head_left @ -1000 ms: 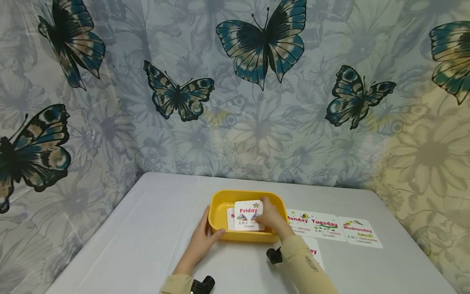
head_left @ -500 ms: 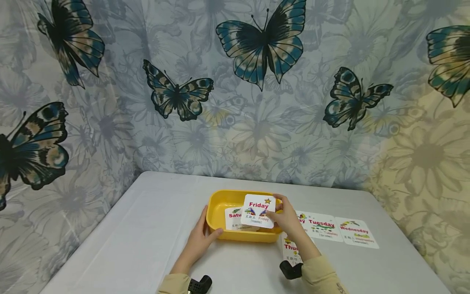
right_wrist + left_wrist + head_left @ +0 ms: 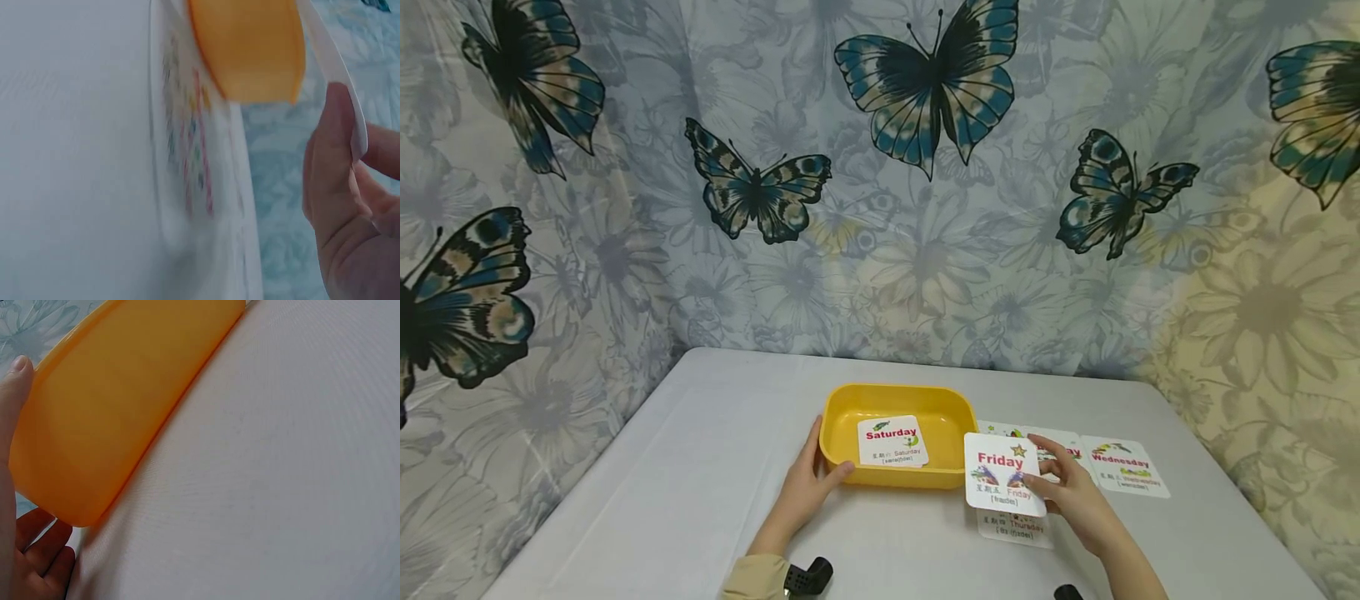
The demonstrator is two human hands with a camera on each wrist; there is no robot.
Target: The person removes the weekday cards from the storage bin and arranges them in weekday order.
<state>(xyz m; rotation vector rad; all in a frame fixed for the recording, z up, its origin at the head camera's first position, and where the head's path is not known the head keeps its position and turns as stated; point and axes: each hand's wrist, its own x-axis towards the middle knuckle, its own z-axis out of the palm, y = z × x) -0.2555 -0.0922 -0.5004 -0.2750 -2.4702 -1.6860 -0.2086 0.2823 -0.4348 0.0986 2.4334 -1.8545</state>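
Right-hand grip [image 3: 1069, 490] (RH) pinches the red-lettered, round-cornered white Friday card [image 3: 1000, 468]. Step in hand, we judge: laying this card out w/ the others on the white worktop [image 3: 737, 433]. Not yet done; right wrist view has the card up off the surface. Next move prob. calls for a spot beside the laid cards, lowering flat, then release w/o dragging neighbours.

Pos. rel. to RH: Fri. card lies to RH's left, held at its right edge only. Thumb on the printed face near that edge, other fingers at/behind same edge; remainder sticks out free, word facing us.

Under it in head view: red-lettered white Thursday card [image 3: 1013, 531] on worktop, upper part hidden by Fri. card. Right wrist view shows a gap b/w held card & a blurred one below (can't read which).

Farther: row of white cards, two mostly covered by Fri. card & RH, words not fully legible; red-lettered white Wednesday card [image 3: 1126, 468] at right end.

To the left: yellow rectangular plastic tub [image 3: 895, 477], w/ red-lettered white Saturday card [image 3: 892, 442] lying inside. Left-hand grip [image 3: 802, 490] (LH) holds tub's left end, thumb at near rim, fingers round the end; we'd keep it steady there.
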